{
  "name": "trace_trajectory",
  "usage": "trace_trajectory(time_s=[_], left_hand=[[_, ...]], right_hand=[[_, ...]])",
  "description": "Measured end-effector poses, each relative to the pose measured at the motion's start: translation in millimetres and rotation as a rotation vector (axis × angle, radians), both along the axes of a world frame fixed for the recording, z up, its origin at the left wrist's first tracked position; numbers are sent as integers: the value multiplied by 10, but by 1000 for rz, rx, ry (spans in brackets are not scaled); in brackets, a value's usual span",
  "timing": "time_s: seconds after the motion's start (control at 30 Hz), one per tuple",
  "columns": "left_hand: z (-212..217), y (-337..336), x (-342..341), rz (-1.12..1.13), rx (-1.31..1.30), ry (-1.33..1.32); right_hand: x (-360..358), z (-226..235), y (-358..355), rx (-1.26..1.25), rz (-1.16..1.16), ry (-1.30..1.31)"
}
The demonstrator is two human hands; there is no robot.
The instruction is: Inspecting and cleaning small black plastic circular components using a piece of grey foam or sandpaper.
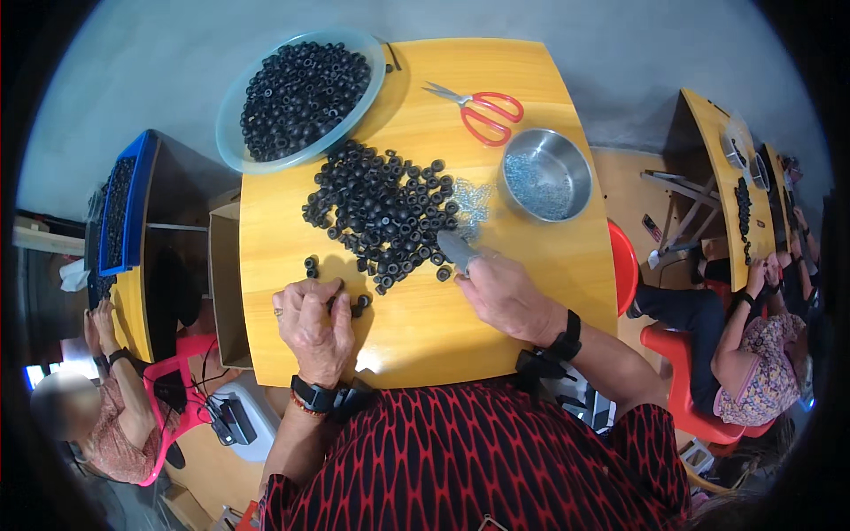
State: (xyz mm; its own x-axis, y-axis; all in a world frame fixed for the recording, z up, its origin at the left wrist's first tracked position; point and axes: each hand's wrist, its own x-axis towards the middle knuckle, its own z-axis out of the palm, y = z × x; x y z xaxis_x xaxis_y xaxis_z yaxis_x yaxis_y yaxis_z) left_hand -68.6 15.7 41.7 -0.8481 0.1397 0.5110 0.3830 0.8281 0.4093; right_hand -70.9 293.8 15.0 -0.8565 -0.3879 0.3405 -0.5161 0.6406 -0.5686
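red-and-black patterned clothing fills the lower edge, and both forearms rise from it toward the heap of black rubber rings (pixel 381 212) at the middle of the yellow table (pixel 549 292), taken here as the landmark. left hand (pixel 312 326), just below the heap, has its fingers curled closed around a few rings, with two loose ones just beside its knuckles. right hand (pixel 506 294), at the heap's lower right edge, pinches a small grey blade-like tool (pixel 455 249) between thumb and fingers; the tip touches the outer rings. risk, as a judgement: the heap is loose, so a sweep of either hand could roll rings off the near table edge; the tool tip could slip on a ring toward the left fingers. above the heap, a clear dish (pixel 232 133) holds more rings; to the upper right lie red-handled scissors (pixel 482 111) and a steel bowl (pixel 546 174) of small metal parts. floor is grey; other people sit at similar tables on both sides.
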Motion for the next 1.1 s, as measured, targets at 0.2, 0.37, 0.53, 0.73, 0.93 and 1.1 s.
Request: trace_trajectory(time_s=[0.2, 0.37, 0.53, 0.73, 0.93, 1.1], left_hand=[[25, 114, 36, -193, 17, -41], [41, 35, 72, -152, 14, -113], [-14, -6, 47, -156, -57, -137], [-60, -27, 27, -207, -31, -103], [114, -96, 1, -381, 269, 18], [150, -38, 45, -422, 1256, -632]], right_hand=[[140, 70, -18, -124, -77, 18], [457, 254, -111, -314, -221, -111], [608, 268, -218, -367, -256, -272], [608, 349, -284, -337, -226, -323], [435, 531, -438, -514, -103, -386], [206, 692, -718, -597, -73, -348]])
